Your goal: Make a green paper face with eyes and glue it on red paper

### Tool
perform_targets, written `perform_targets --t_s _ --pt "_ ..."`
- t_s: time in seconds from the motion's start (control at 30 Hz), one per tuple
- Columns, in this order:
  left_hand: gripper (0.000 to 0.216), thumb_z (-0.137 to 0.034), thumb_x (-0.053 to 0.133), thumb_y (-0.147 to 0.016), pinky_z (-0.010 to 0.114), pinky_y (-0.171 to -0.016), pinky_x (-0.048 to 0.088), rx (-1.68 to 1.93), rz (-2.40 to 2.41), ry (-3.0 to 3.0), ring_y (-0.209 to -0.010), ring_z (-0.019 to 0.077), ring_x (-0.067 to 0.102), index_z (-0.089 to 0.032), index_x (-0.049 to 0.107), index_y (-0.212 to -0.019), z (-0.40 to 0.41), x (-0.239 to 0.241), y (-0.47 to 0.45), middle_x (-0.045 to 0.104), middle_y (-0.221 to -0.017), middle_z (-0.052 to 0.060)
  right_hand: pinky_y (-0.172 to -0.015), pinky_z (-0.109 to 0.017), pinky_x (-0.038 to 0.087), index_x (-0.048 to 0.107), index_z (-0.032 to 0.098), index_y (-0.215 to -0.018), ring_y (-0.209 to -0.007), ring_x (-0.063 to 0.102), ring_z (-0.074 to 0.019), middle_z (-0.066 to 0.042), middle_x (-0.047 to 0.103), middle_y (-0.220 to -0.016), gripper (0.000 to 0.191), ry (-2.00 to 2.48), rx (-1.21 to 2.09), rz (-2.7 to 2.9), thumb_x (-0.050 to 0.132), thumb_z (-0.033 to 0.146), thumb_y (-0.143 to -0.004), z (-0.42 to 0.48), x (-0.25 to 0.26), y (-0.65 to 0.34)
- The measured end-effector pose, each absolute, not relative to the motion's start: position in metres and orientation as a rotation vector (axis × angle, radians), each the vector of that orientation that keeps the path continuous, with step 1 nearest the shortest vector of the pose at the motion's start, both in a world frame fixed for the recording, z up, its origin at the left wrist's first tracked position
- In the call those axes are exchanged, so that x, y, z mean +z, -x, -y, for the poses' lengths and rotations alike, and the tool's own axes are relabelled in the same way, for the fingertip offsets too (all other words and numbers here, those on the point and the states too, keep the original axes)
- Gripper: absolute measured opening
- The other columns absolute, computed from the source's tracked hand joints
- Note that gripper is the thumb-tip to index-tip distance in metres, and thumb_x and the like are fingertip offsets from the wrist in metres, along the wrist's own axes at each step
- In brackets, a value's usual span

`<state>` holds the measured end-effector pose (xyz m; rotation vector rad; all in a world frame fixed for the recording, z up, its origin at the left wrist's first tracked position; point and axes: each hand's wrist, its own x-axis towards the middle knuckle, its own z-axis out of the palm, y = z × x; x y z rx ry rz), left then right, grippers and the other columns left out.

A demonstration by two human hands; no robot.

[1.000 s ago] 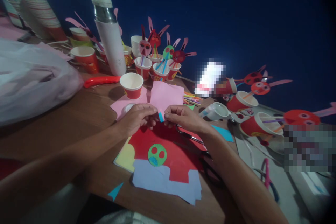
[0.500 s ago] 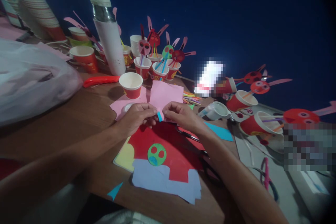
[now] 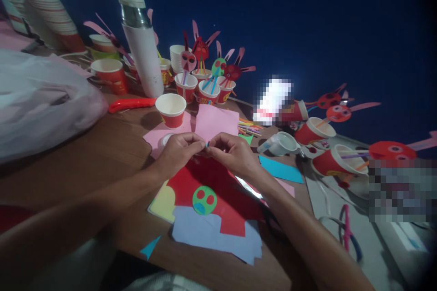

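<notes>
My left hand (image 3: 182, 151) and my right hand (image 3: 230, 151) meet above the red paper, fingertips pinched together. Between them a tiny bit of a blue paper piece (image 3: 207, 144) shows; most of it is hidden by the fingers. Below lies a green paper face (image 3: 204, 200) with two red eyes and a blue patch at its mouth. It rests on red paper (image 3: 232, 218) and pale blue-grey paper (image 3: 205, 232). Just beyond my fingers is a pink paper sheet (image 3: 217, 120). Partly under my right forearm lies a pair of scissors (image 3: 251, 187).
A paper cup (image 3: 171, 111) and a white flask (image 3: 145, 59) stand behind my left hand. Cups with rabbit faces on straws (image 3: 209, 91) line the back. On the right are a blue paper strip (image 3: 282, 169), a clear small cup (image 3: 282, 143) and pink-handled scissors (image 3: 346, 232). A plastic bag (image 3: 44, 109) bulges at left.
My hands have drawn together, and the right one has shifted slightly left. The blue paper piece, plainly visible before, is now mostly covered by my fingers.
</notes>
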<state>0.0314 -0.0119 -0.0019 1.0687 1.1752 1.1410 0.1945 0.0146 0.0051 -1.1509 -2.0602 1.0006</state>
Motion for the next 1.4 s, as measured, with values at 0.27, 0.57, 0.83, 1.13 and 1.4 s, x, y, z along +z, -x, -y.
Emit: perform_targets --t_s 0.27,0.57,0.83,1.13,1.4 --pt "0.011 -0.025 0.063 -0.072 0.018 -0.045 0.043 1.112 -1.212 -1.188 -0.047 0.0080 0.052 -0.016 0.062 -0.067 0.012 -0.003 -0.030 0.060 -0.056 -0.004 -0.055 -0.023 0.038 0.061 0.019 -0.074 -0.062 0.056 -0.0124 -0.001 0.067 -0.071 0.014 1.180 0.924 2.093 0.059 0.032 -0.079 -0.016 0.005 -0.195" --pt "0.010 -0.019 0.059 -0.074 0.017 -0.044 0.037 1.111 -1.346 -1.465 -0.045 0.0071 0.047 -0.016 0.065 -0.066 0.012 -0.001 -0.032 0.055 -0.048 -0.005 -0.060 -0.025 0.039 0.064 0.019 -0.079 -0.066 0.058 -0.0145 -0.002 0.068 -0.074 0.012 1.168 0.835 2.168 0.054 0.025 -0.079 -0.015 0.005 -0.196" --pt "0.011 -0.020 0.056 -0.076 0.017 -0.049 0.040 1.111 -1.357 -1.620 -0.050 0.0074 0.051 -0.016 0.065 -0.071 0.011 -0.012 -0.030 0.062 -0.059 -0.003 -0.057 -0.023 0.037 0.066 0.018 -0.076 -0.062 0.058 -0.0131 -0.001 0.067 -0.068 0.015 1.183 0.796 2.183 0.052 0.023 -0.079 -0.015 0.006 -0.196" --pt "0.011 -0.015 0.055 -0.075 0.016 -0.047 0.040 1.152 -1.342 -1.673 -0.048 0.0062 0.050 -0.015 0.064 -0.070 0.010 -0.012 -0.030 0.062 -0.058 -0.004 -0.055 -0.021 0.035 0.064 0.017 -0.073 -0.058 0.054 -0.0101 0.001 0.063 -0.063 0.014 1.176 0.743 2.182 0.052 0.020 -0.078 -0.013 0.007 -0.195" --pt "0.011 -0.015 0.056 -0.076 0.015 -0.050 0.041 1.163 -1.361 -1.748 -0.054 0.0071 0.054 -0.016 0.066 -0.071 0.012 -0.012 -0.029 0.065 -0.062 -0.003 -0.057 -0.021 0.038 0.067 0.017 -0.075 -0.062 0.059 -0.0118 -0.001 0.068 -0.068 0.016 1.174 0.816 2.173 0.053 0.023 -0.079 -0.014 0.006 -0.195"
